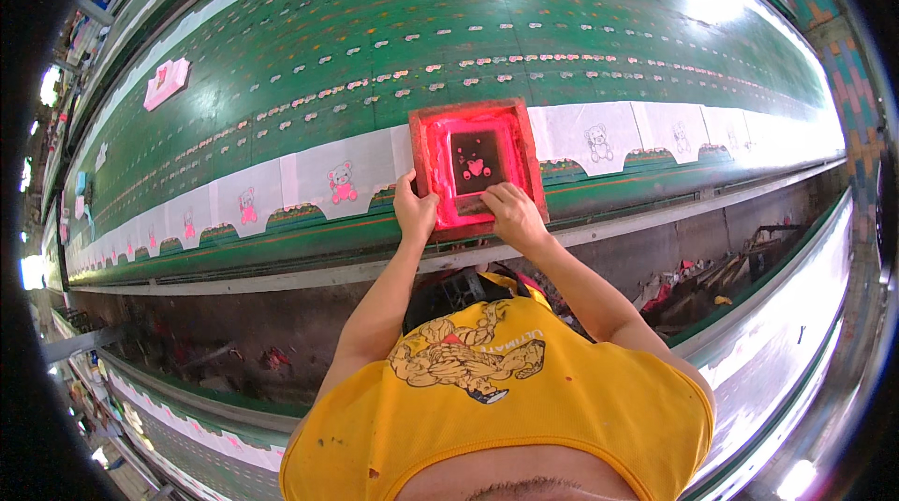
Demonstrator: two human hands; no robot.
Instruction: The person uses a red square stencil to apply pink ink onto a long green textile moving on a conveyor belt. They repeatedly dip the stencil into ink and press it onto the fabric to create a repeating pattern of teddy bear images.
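Observation:
A red-stained rectangular screen frame (518, 140) lies over the row of white cloth pieces on the long green table (496, 5). Its dark centre shows a pink bear-shaped stencil. My left hand (417, 203) grips the frame's left side near the lower corner. My right hand (510, 213) is inside the lower part of the frame, fingers closed on a squeegee (476, 204), which is partly hidden. To the left, cloth pieces (309, 187) carry bear prints with pink parts; those to the right (613, 131) show paler outline bears.
A pink block-like object (166, 82) sits farther back on the left, near small blue items (81, 184). A metal rail (599, 229) runs along the near edge, above a trough with scraps (684, 276). Other long tables stand behind me.

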